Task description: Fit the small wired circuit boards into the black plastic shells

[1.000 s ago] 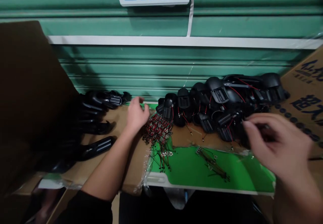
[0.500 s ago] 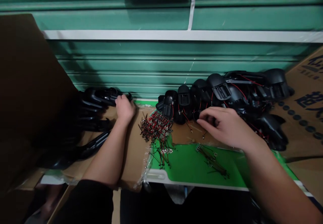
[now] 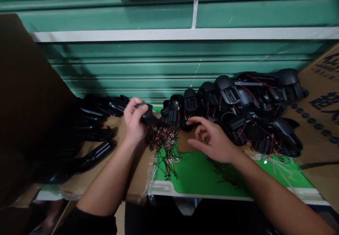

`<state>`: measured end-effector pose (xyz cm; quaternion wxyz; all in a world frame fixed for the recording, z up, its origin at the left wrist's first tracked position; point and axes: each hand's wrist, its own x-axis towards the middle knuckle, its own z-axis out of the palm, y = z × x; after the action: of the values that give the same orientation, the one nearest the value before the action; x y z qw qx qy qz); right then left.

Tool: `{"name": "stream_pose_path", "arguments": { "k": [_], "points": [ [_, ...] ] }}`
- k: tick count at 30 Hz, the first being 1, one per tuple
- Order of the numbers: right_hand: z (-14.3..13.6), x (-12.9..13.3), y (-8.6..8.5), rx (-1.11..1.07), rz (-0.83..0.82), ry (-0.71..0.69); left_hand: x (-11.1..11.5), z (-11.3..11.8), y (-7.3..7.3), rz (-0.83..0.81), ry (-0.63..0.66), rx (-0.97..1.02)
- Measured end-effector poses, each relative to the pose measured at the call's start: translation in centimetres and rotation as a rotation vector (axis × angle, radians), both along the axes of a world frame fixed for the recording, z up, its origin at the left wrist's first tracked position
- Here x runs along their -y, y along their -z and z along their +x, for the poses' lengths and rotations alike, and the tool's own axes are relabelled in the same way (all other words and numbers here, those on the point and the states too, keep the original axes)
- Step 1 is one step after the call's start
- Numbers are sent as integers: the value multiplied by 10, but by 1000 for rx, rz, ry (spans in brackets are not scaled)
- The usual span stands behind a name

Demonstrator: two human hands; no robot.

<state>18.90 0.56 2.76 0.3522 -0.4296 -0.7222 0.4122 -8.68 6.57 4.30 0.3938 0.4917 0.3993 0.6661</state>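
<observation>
My left hand (image 3: 135, 119) is closed on a black plastic part (image 3: 151, 118), whose far end points right over a heap of thin red and black wires (image 3: 165, 136). To the right, my right hand (image 3: 205, 136) has its fingers curved and apart with nothing between them, just in front of a row of black housings (image 3: 190, 101) with red wires. Below it, partly hidden, a loose bundle of dark wires (image 3: 229, 178) lies on the green board (image 3: 196, 175).
Black curved parts (image 3: 97, 154) are piled on cardboard at the left, beside a tall dark box wall (image 3: 26, 86). More black housings (image 3: 278, 132) stack up at the right by a printed carton (image 3: 323, 122). A green slatted wall (image 3: 148, 65) stands behind.
My left hand has come back from the left pile and moved right, now with a black part in it. My right hand has moved left, and its fingers have spread. The view has shifted slightly.
</observation>
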Motion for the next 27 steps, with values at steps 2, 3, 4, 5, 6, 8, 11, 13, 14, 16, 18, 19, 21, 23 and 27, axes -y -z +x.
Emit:
{"name": "stream_pose_path", "arguments": {
  "k": [2, 3, 4, 5, 6, 8, 11, 13, 14, 16, 18, 19, 21, 23, 27],
  "points": [
    [-7, 5, 2, -142, -201, -139, 21, 20, -4, -132, 364, 139],
    [-10, 7, 3, -203, -300, -215, 30, 29, -4, -190, 511, 178],
    [-12, 8, 4, -245, -394, -288, 37, 37, -3, -226, 607, 219],
    [-15, 10, 5, -267, -480, -352, 41, 43, -1, -251, 675, 246],
    [-17, 11, 7, -274, -549, -397, 45, 48, 2, -266, 715, 274],
    [-21, 13, 11, -283, -622, -423, 47, 54, 9, -274, 743, 318],
    [-25, 11, 14, -333, -576, -296, 46, 59, 17, -269, 659, 214],
    [-27, 9, 15, -362, -491, -143, 47, 62, 19, -299, 623, 82],
    [-27, 8, 15, -365, -447, -72, 47, 64, 20, -326, 624, 34],
    [-24, 5, 12, -321, -357, 16, 48, 68, 22, -382, 628, -5],
    [-15, 2, 8, -199, -277, 7, 48, 70, 24, -417, 585, 20],
    [-9, 0, 5, -112, -243, -29, 46, 70, 25, -428, 558, 49],
    [8, -4, -4, 73, -181, -109, 42, 68, 26, -452, 522, 123],
    [26, -9, -12, 295, -81, -184, 38, 65, 26, -466, 498, 172],
    [51, -17, -19, 606, -9, -386, 36, 61, 21, -454, 487, 95]
  ]
}}
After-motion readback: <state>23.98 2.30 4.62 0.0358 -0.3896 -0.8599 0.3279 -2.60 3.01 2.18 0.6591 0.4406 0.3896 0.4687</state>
